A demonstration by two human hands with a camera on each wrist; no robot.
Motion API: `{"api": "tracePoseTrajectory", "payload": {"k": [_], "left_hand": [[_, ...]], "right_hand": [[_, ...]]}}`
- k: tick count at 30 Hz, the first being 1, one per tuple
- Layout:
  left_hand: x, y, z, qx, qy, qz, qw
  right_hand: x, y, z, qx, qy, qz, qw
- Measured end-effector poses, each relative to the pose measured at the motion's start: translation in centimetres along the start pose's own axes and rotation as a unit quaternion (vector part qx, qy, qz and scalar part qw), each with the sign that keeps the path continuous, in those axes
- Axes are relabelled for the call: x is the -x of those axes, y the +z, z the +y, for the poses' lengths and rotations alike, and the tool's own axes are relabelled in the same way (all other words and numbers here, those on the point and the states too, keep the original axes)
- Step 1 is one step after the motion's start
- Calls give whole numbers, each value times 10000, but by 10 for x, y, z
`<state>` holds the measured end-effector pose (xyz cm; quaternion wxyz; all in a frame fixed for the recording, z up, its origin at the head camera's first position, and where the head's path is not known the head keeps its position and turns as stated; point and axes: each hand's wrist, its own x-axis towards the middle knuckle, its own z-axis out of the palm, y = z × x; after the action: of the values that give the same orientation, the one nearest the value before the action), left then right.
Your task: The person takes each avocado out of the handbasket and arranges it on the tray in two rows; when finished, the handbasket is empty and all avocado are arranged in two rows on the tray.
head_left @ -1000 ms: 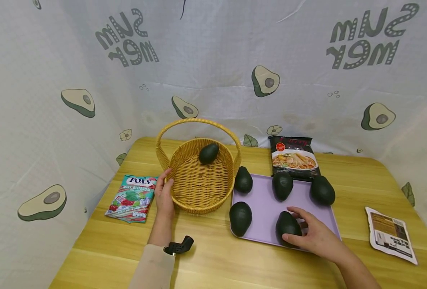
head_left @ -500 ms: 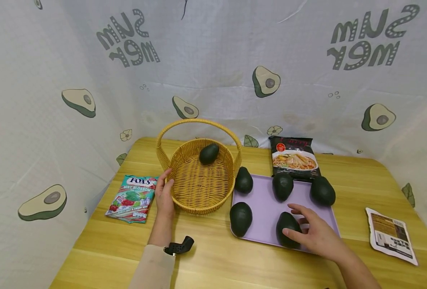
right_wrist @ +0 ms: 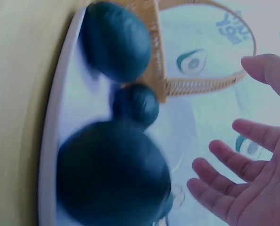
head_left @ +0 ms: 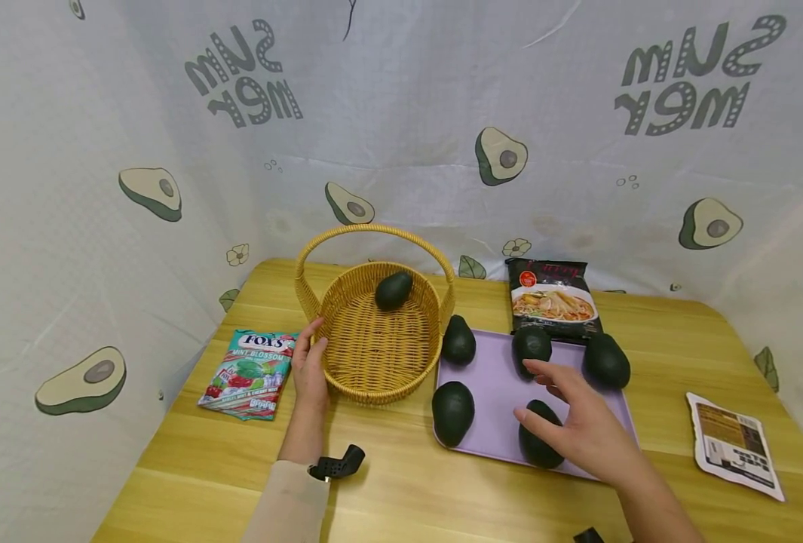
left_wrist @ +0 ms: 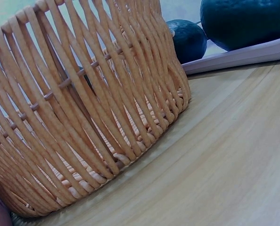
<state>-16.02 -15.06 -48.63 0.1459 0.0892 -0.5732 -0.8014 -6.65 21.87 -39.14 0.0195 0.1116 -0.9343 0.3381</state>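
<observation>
Hovering in the head view, the right hand (head_left: 580,426) spreads its fingers over the near avocado (head_left: 537,445) on the purple tray (head_left: 492,392), while the left hand (head_left: 308,367) rests straight-fingered on the wicker basket (head_left: 374,332). The left wrist view shows only basket weave. The right wrist view confirms fingers (right_wrist: 215,174) apart, gripping nothing; closing round that avocado seems the next need.

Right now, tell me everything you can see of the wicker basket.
The basket is round, woven of yellow-tan wicker, with an arched handle across its top. It stands upright on the wooden table, left of the purple tray. One dark avocado lies inside against its far wall. The left hand rests against its left side, thumb at the rim. The left wrist view shows the open weave.
</observation>
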Motion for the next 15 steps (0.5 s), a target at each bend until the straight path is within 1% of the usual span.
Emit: {"api": "tracePoseTrajectory", "payload": {"k": [6,9,12,15], "left_hand": [[0,1,0,57,-40,36,10000],[0,1,0,74,-21,42,10000],[0,1,0,78,-3,36,10000],[0,0,0,69,7,19,10000]], "right_hand": [[-7,14,-22,-298,-664,194,9972],[-13,23,-33,-483,-896,226,9946],[-19,32,-45,-748,-942,171,9926],[-26,43,-58,-1059,-813,28,9910]]}}
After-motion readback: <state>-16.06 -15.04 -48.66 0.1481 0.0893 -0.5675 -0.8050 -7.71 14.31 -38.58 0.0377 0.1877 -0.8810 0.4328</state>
